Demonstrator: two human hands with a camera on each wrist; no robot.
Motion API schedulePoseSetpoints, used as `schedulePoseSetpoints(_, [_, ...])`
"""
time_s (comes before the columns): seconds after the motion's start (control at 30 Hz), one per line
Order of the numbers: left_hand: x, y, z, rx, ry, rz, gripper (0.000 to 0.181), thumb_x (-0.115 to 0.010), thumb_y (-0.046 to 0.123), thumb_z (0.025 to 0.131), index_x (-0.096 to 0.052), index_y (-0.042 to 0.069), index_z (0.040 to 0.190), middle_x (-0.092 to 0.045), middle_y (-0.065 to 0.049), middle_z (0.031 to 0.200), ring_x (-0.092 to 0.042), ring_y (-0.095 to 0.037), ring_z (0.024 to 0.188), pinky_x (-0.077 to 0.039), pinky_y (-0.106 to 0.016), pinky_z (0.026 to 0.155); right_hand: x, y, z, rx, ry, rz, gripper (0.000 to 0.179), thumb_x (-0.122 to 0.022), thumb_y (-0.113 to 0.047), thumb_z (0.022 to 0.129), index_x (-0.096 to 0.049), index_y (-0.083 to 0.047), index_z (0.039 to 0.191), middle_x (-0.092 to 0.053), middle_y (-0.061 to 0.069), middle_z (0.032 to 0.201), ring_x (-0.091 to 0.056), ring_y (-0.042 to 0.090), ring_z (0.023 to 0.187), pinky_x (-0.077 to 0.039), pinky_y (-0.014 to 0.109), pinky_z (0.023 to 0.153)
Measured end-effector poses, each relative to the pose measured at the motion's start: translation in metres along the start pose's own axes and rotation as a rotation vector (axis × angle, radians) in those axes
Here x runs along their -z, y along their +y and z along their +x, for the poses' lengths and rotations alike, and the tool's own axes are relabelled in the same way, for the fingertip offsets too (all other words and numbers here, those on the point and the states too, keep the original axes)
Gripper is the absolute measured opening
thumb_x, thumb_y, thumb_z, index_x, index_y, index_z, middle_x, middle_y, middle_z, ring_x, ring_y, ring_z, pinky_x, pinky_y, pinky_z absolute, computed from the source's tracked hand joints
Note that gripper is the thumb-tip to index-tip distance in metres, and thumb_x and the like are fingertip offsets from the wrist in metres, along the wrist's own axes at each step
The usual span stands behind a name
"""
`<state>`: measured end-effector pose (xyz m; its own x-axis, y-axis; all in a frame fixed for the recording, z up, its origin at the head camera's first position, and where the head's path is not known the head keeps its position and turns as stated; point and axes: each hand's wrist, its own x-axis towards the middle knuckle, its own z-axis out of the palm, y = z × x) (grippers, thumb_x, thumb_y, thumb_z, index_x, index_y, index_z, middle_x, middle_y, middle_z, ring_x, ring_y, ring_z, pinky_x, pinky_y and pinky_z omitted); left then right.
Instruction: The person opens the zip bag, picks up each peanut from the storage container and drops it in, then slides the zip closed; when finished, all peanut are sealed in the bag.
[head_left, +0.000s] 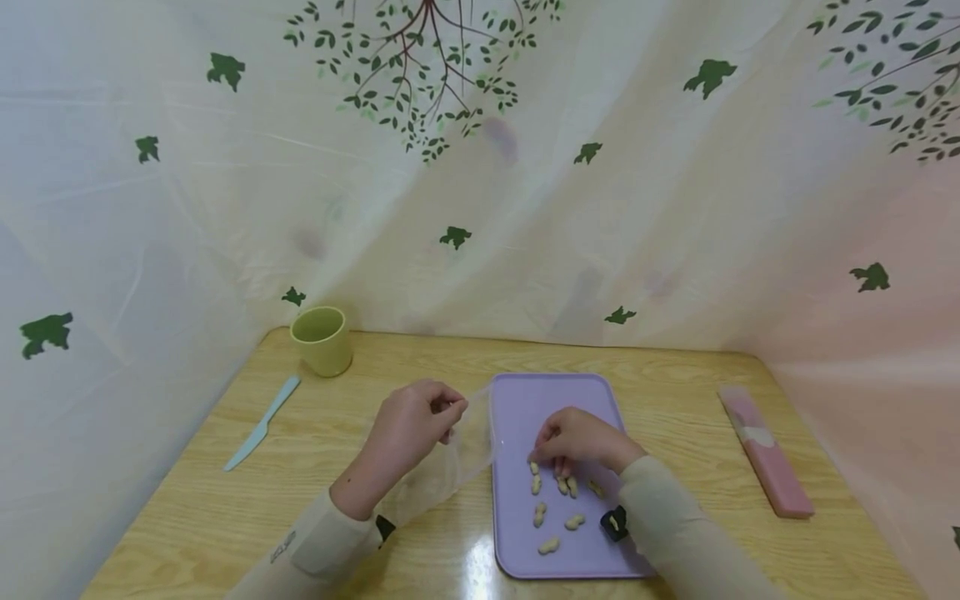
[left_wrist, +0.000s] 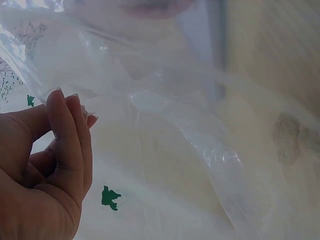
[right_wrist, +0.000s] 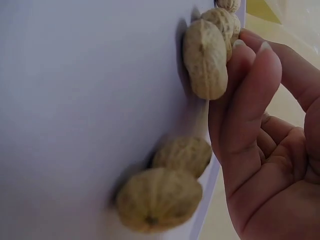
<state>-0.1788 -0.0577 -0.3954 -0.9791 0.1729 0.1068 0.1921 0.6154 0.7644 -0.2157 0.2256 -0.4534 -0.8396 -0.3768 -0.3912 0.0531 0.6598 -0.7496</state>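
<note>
My left hand (head_left: 411, 425) pinches the edge of a clear plastic bag (head_left: 468, 433) between thumb and fingertips. That thin, wrinkled bag (left_wrist: 165, 105) spreads across the left wrist view and hangs beside the tray. Over a purple tray (head_left: 517, 408), my right hand (head_left: 581, 437) points down with bent fingers. Its thumb and index fingertip come together at a peanut (head_left: 534, 468), which they partly hide. The other fingertips are right by two more peanuts (head_left: 567, 487). Several unshelled peanuts (head_left: 549, 546) lie scattered on the tray, some of them (right_wrist: 160, 200) close to the right wrist camera.
A green cup (head_left: 322, 343) stands at the back left of the wooden table (head_left: 420, 358). In front of it lies a pale blue knife (head_left: 262, 423). To the right of the tray is a long pink case (head_left: 767, 454). A patterned curtain (head_left: 525, 208) hangs behind.
</note>
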Motion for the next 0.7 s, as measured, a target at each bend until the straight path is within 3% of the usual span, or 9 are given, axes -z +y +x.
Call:
schedulePoseSetpoints(0.3, [0.0007,-0.0010,-0.0006,0.015,0.002,-0.006,0.012,-0.075,0.018,0.101,-0.080,0.007,0.102,-0.076,-0.004,0.084,-0.066,-0.006,0.061,-0.052,-0.024,0.056,-0.0040,-0.0041,0.0028,-0.001,-0.022,0.007,0.020,-0.084,-0.021,0.092,-0.076,-0.006,0.082,-0.071,0.004,0.072,-0.062,0.009,0.054,-0.054,0.022,0.054])
schedulePoseSetpoints(0.7, [0.0017,-0.0026,-0.0011,0.018,-0.001,-0.007,0.009,-0.075,0.018,0.101,-0.080,0.011,0.100,-0.076,-0.005,0.085,-0.066,-0.007,0.060,-0.052,-0.025,0.055,-0.0071,-0.0032,0.0042,-0.008,-0.037,0.063,0.016,-0.082,-0.017,0.093,-0.077,-0.004,0.085,-0.074,0.006,0.072,-0.068,0.010,0.058,-0.059,0.024,0.058])
